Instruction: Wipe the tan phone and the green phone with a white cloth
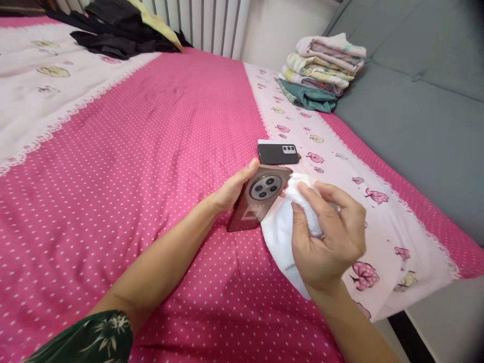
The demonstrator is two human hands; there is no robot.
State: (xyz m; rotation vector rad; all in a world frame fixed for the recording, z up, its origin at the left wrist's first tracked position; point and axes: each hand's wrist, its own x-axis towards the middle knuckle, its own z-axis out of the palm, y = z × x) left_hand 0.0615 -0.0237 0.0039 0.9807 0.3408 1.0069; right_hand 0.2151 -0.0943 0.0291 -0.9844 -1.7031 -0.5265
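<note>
My left hand [235,186] is closed around a bronze-pink smartphone [242,213], tilted with its back towards me. A round camera module and a pale label show on that back; the screen side is hidden. In my right hand [335,232] a white cloth [282,242] is bunched between thumb and fingers, its loose part hanging down. The cloth is close beside the phone's right edge; I cannot tell whether they touch. Just beyond lies a black phone [271,154], back side up, on the bed.
Pink dotted bedding [181,126] with pale printed bands covers the bed. A stack of folded clothes [321,73] stands at the back right against a grey padded headboard [423,111]. Dark clothes [117,35] lie in a heap at the back left, near a white radiator [200,22].
</note>
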